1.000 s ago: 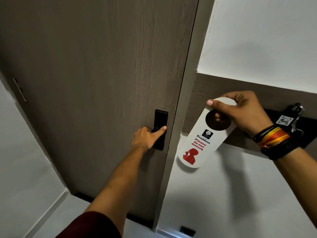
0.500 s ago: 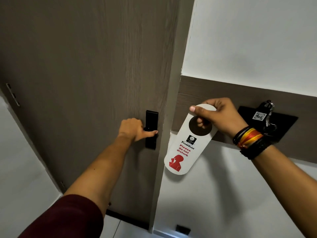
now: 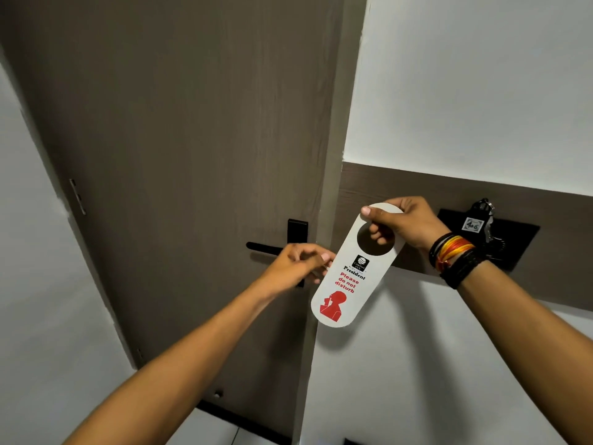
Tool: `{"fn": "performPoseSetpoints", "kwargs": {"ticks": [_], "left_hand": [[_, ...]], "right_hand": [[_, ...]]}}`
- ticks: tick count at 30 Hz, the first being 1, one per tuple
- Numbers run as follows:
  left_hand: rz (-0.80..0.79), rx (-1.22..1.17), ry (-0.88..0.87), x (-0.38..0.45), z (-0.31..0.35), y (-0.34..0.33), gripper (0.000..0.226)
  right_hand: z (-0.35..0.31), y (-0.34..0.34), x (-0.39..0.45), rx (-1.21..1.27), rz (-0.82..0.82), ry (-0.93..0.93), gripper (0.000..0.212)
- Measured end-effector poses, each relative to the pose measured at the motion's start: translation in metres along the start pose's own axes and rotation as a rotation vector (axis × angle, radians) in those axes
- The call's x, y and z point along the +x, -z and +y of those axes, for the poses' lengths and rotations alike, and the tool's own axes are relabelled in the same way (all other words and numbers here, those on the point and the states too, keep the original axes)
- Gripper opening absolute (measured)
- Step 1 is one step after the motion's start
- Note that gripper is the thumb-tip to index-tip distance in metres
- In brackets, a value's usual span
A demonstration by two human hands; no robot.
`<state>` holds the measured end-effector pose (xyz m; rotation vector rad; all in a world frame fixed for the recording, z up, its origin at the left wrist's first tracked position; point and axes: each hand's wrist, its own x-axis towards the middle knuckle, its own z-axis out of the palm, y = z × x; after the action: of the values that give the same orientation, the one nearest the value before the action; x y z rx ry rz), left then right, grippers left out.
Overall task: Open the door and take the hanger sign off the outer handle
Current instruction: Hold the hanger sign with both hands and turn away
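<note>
The brown wooden door (image 3: 192,155) fills the left and sits flush against its frame. Its black lever handle (image 3: 263,248) sticks out to the left of my left hand (image 3: 298,268). That hand hangs in front of the lever's inner end with curled fingers, its fingertips at the left edge of the hanger sign (image 3: 349,284). Whether it pinches the sign is not visible. The sign is white with a round hole and red "Please do not disturb" print. My right hand (image 3: 407,226) grips its top, and it hangs tilted in front of the door frame.
A brown wall band to the right carries a black plate (image 3: 519,242) with a bunch of keys and a number tag (image 3: 474,224). White wall lies above and below it. A small door stop (image 3: 218,394) sits low on the door.
My left hand has slid right along the handle to the sign's edge, leaving the lever exposed. My right hand has brought the sign left and lower, toward the left hand.
</note>
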<state>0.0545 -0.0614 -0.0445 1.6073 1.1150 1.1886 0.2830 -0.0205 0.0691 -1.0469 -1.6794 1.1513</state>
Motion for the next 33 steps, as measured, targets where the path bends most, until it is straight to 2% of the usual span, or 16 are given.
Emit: {"fn": "performPoseSetpoints", "kwargs": {"ticks": [4,8,12,15,18,20,25,33], "left_hand": [[-0.001,0.002,0.025,-0.006,0.006,-0.006,0.019],[-0.035,-0.022,0.019,-0.01,0.01,-0.017,0.015],[0.059,-0.073,0.045,-0.008,0.01,-0.027,0.021],[0.115,-0.134,0.03,-0.006,0.004,-0.036,0.022],[0.084,-0.149,0.04,-0.006,-0.005,-0.055,0.023],[0.054,-0.16,0.052,-0.005,-0.009,-0.073,0.022],[0.006,-0.166,0.044,0.003,-0.007,-0.117,0.013],[-0.117,-0.091,0.048,0.026,0.011,-0.213,0.02]], "right_hand": [[-0.002,-0.001,0.001,0.011,0.009,0.013,0.015],[0.004,0.0,-0.006,-0.009,0.049,0.023,0.03],[0.01,0.01,-0.034,0.04,0.125,0.042,0.028],[0.045,0.015,-0.076,0.094,0.161,-0.025,0.023],[0.085,0.013,-0.115,0.025,0.165,-0.142,0.019],[0.102,0.021,-0.128,0.02,0.238,-0.17,0.015],[0.113,0.06,-0.144,-0.009,0.3,-0.16,0.012],[0.144,0.154,-0.183,0.013,0.366,-0.204,0.015]]}}
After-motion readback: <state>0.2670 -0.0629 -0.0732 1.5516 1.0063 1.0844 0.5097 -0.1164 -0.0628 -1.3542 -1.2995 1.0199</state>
